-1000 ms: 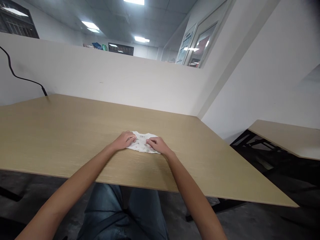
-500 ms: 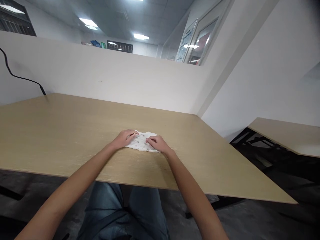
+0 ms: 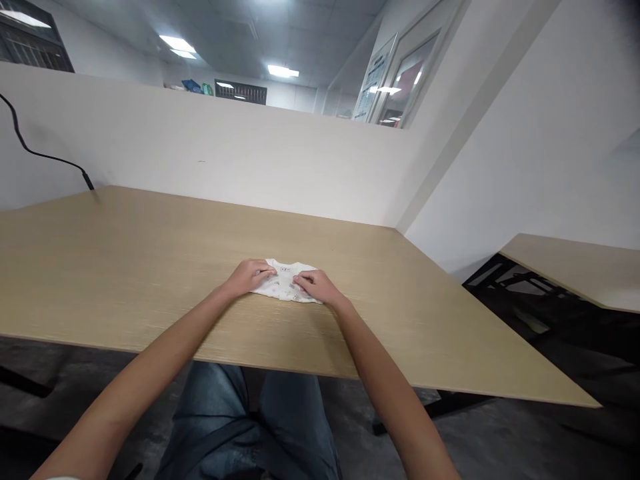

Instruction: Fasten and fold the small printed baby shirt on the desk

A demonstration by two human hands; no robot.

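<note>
A small white garment [image 3: 284,283] with scattered prints lies folded flat on the wooden table, a small printed mark near its far edge. It looks like baby clothing, though its exact kind is unclear. My left hand [image 3: 251,275] rests on its left end, thumb and fingers closed together at the fabric. Over the right end, my right hand [image 3: 315,285] has curled fingers that pinch the cloth. Both hands partly cover the garment's ends.
The pale wooden table [image 3: 150,267] reaches a white partition [image 3: 280,160] at the back. A black cable [image 3: 55,159] hangs at the far left. Another table [image 3: 575,270] stands to the right, beyond a gap. My legs [image 3: 215,413] are under the front edge.
The fingers of my left hand have drawn in closer together, and more of the garment's far left edge shows. The garment lies flatter; my right hand has barely moved.
</note>
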